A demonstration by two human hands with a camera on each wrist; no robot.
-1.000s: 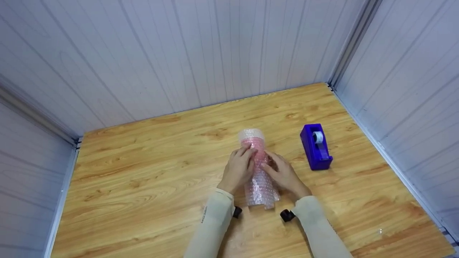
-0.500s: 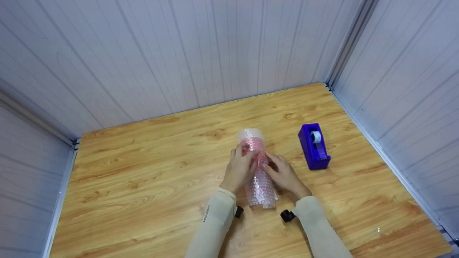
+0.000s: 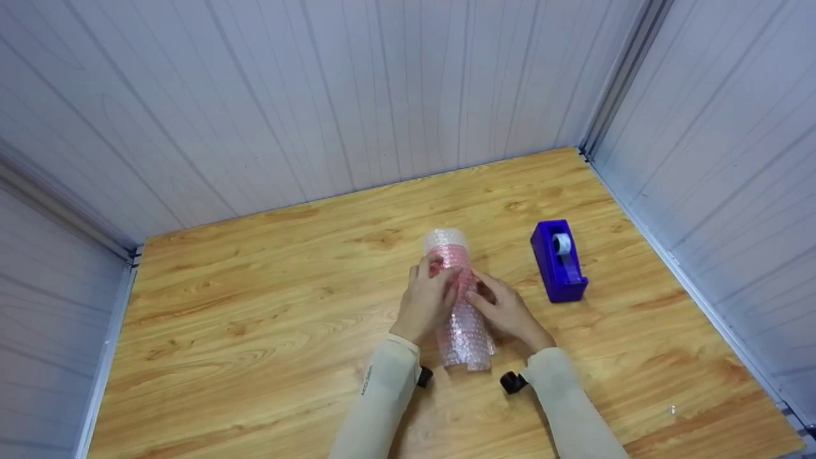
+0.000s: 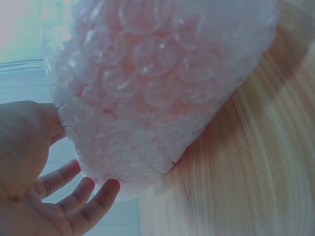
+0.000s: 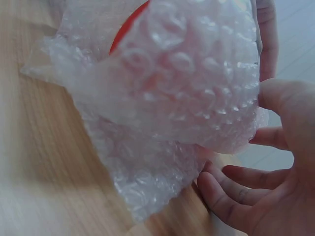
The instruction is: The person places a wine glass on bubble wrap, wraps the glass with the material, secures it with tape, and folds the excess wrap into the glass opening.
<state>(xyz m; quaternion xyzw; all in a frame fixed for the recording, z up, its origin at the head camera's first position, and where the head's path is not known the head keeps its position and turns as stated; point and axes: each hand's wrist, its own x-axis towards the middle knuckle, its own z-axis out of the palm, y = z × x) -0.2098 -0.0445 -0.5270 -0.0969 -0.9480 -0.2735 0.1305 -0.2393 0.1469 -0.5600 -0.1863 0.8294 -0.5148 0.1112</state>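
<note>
A long pinkish roll of bubble wrap (image 3: pixel 464 338) lies on the wooden table, its whiter end pointing away. From its left side my left hand (image 3: pixel 422 305) grips it, fingers bent over the upper part and thumb near the middle. My right hand (image 3: pixel 508 313) holds the right side, thumb and fingers on the wrap. In the left wrist view, fingertips of the left hand (image 4: pixel 74 196) touch the wrap (image 4: pixel 147 98). The right wrist view shows a red edge (image 5: pixel 125 32) inside the wrap (image 5: pixel 197 88), loose flaps, and the right hand (image 5: pixel 275 172) at its side.
A blue tape dispenser (image 3: pixel 564 271) with a roll of clear tape stands on the table (image 3: pixel 255 319) to the right of the wrap. Near the right front lies a tiny clear scrap (image 3: pixel 673 410). Pale panel walls rise behind and at both sides.
The fingers of my left hand have bent and shifted slightly on the wrap. My right hand stays in nearly the same place, and the head view has shifted a little.
</note>
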